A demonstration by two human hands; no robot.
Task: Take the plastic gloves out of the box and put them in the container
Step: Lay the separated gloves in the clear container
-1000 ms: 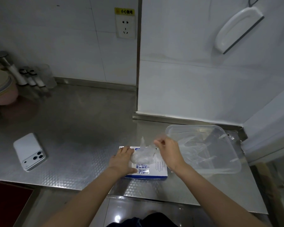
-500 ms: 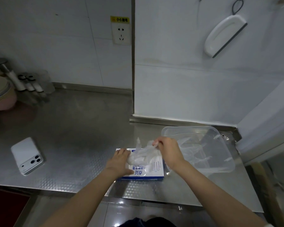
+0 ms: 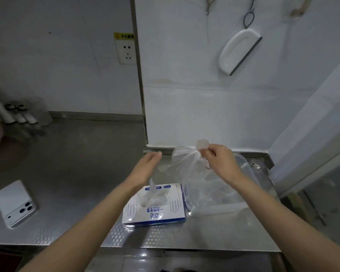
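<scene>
At the far left of the frame a white phone [image 3: 15,204] lies face down on the steel counter [image 3: 71,173], well apart from everything I am working with. Up in the left background stand a few small bottles [image 3: 18,112] against the wall, and a wall socket [image 3: 127,53] sits above them toward the centre.

My left hand [image 3: 145,167] hovers in the middle of the frame, above the far end of the glove box [image 3: 155,209]. Its fingers lie flat and close together, stretched forward and holding nothing. The box rests on the counter near the front edge, with a tuft of plastic gloves [image 3: 151,197] sticking up from its opening.

Right of centre, my right hand [image 3: 219,161] is raised above the counter, thumb and fingertips pinching one plastic glove [image 3: 186,163] at its bunched top. The thin film hangs down and spreads out below the pinch, over the near left part of the clear container [image 3: 249,173]. That container sits just beside the box on its right, with more crumpled film visible inside.

On the wall at upper right hangs a white squeegee [image 3: 238,52].
</scene>
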